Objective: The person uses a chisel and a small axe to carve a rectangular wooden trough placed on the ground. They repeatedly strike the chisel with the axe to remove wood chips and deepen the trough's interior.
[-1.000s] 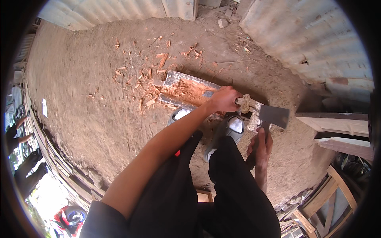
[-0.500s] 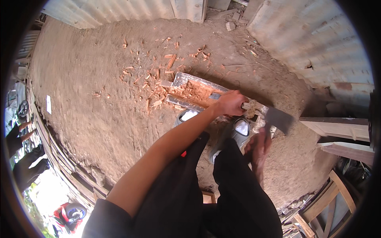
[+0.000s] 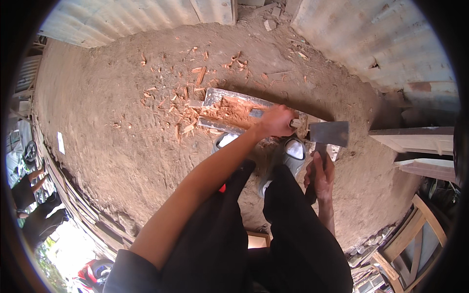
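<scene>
1. Here, with twelve o'clock at the top of the view, the hollowed wooden piece (image 3: pixel 237 97) lies on the earth floor (image 3: pixel 107 156), its long axis running from ten to four o'clock.
2. The left hand (image 3: pixel 278 120), the nearer to the wood, lies over it, fingers wrapped round a chisel-like tool (image 3: pixel 255 113); the blade emerges toward ten o'clock, the butt toward three.
3. The right hand (image 3: pixel 322 176), between four and five o'clock from the left, has its fingers closed round the handle of a hatchet-like tool (image 3: pixel 329 133).
4. Key relation: the hatchet's broad dark head lies just beyond the butt, between three and four o'clock from the left fingers; depth between them cannot be told.
5. Wood chips (image 3: pixel 188 128) scatter at the wood's nine-o'clock end.
</scene>
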The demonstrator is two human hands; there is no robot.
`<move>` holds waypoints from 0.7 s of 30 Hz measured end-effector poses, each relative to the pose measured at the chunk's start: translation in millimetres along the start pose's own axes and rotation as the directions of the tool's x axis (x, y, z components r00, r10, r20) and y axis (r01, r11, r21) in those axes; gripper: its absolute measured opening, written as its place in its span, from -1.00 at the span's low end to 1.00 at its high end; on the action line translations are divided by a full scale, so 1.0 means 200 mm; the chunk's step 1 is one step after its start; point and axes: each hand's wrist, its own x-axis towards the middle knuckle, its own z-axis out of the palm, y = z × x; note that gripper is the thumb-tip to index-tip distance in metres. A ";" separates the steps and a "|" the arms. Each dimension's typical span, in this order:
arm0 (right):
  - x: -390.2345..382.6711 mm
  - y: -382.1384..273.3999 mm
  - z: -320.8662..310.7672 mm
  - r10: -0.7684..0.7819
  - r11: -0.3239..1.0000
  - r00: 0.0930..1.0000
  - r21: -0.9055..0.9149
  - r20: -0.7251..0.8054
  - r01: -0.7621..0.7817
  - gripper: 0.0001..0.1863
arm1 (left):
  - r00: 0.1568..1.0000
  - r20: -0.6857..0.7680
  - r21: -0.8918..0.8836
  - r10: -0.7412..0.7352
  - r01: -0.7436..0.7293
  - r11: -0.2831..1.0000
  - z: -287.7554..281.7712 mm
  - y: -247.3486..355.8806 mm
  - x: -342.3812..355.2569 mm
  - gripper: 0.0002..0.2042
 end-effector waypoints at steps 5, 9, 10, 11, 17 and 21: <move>-0.01 0.04 0.09 0.009 0.990 0.998 0.138 -0.065 0.000 -0.55 | 0.998 0.068 0.025 -0.018 0.016 1.000 0.01 0.01 0.04 -0.69; 0.02 -0.02 -0.04 0.048 0.994 0.998 0.094 0.037 -0.051 -0.58 | 0.993 0.083 0.032 -0.088 0.085 0.996 0.01 0.00 0.00 -0.67; 0.02 -0.01 -0.02 0.006 0.990 0.998 0.142 -0.057 0.002 -0.58 | 0.996 0.048 0.032 -0.070 0.068 0.997 0.01 0.00 0.00 -0.68; 0.02 0.00 0.02 -0.030 0.983 0.986 0.176 -0.162 0.059 -0.59 | 0.999 0.012 0.022 -0.048 0.048 0.999 0.02 0.00 0.01 -0.68; 0.05 0.01 -0.04 0.064 0.998 0.998 0.006 0.021 -0.064 -0.61 | 0.996 0.013 0.067 -0.084 0.083 0.994 -0.01 0.02 0.01 -0.68; 0.04 -0.02 -0.04 0.009 0.962 0.989 0.270 -0.147 0.031 -0.59 | 0.999 -0.027 0.028 -0.044 0.045 0.999 -0.02 0.01 0.02 -0.60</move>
